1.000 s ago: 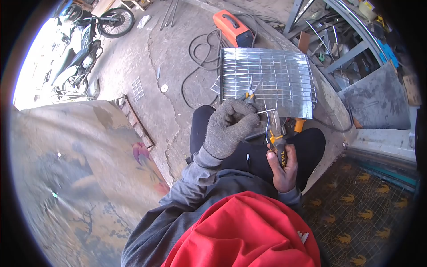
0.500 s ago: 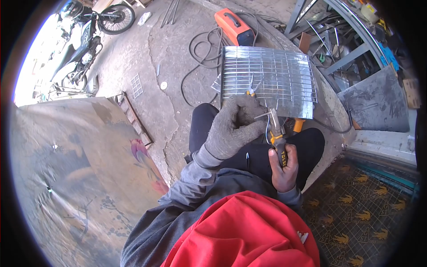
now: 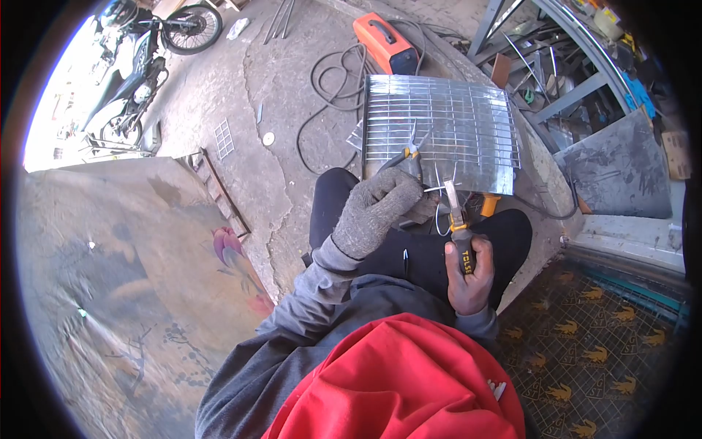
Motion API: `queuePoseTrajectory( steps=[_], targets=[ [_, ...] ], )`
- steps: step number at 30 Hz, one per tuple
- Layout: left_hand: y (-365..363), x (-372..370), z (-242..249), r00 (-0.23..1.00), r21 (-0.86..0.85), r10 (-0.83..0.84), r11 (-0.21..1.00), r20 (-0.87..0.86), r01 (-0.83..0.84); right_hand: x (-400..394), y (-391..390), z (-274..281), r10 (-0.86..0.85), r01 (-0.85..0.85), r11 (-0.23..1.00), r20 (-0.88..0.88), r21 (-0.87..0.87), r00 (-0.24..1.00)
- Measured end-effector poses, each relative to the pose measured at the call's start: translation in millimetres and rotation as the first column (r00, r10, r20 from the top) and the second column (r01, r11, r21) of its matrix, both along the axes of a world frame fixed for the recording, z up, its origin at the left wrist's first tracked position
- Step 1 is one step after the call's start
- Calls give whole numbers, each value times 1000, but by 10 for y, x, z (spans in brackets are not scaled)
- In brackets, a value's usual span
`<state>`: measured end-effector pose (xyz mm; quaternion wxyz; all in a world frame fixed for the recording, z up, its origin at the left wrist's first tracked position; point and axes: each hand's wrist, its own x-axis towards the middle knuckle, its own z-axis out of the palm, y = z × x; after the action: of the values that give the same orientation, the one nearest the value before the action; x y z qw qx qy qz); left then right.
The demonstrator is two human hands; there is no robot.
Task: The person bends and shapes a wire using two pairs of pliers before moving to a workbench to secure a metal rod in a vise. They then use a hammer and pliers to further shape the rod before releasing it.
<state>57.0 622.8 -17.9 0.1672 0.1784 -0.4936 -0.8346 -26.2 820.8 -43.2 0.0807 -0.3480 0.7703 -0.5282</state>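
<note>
In the foreground, red cloth [image 3: 395,373] covers the wearer's lap, with a pen-like object [image 3: 406,262] beyond it on dark trousers [image 3: 344,197]. The bare right hand [image 3: 470,276] is closed around the grips of the yellow-and-black pliers [image 3: 461,233], its thumb along the near side. These pliers are held above the trousers, between the wearer's body and the wire grid; their long axis runs away from the wearer, the nose pointing outward and inclined slightly left. At the nose lies a thin metal rod [image 3: 435,189], its long axis crosswise, nearly perpendicular to that of the tool. The gloved left hand [image 3: 375,212], fingers curled, pinches the rod's left end. A thin pale wire [image 3: 439,222] curves just left of the pliers. Beyond the glove, a second pair of pliers [image 3: 412,151] rests on the wire grid [image 3: 439,121], tips directed away from the wearer and handles toward the glove. The wire grid lies over a shiny metal sheet [image 3: 503,180]. Farther out, a dark cable [image 3: 314,139] loops over the concrete floor [image 3: 219,95] near an orange case [image 3: 384,44]; a motorcycle [image 3: 135,77] stands at the far left.
</note>
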Motion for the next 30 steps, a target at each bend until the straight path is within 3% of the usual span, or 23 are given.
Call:
queuePoseTrajectory(
  steps=[3, 8, 23, 27, 29, 30],
  targets=[
    [-9, -8, -12, 999, -2, -6, 1000, 39, 6, -6, -12, 43, -1, 1, 1000, 12, 9, 1000],
    [-26, -16, -68, 997, -229, 71, 971, 13, -66, 8, -19, 59, -14, 13, 1000, 66, 27, 998],
    [-42, 17, -2, 997, -383, 76, 922, 30, -59, 37, -23, 62, -26, 21, 999, 153, 37, 988],
    [-16, 19, -26, 997, -392, 63, 919, 35, -44, 79, -37, 16, -52, 51, 999, 86, 19, 995],
    [50, -15, 3, 993, -185, 100, 977, -64, -110, 83, -44, 17, -57, 57, 998, 38, 7, 998],
    [49, -16, 35, 993, -184, 100, 977, -64, -110, 81, -46, 19, -38, 38, 999, 6, 20, 999]
  ],
)
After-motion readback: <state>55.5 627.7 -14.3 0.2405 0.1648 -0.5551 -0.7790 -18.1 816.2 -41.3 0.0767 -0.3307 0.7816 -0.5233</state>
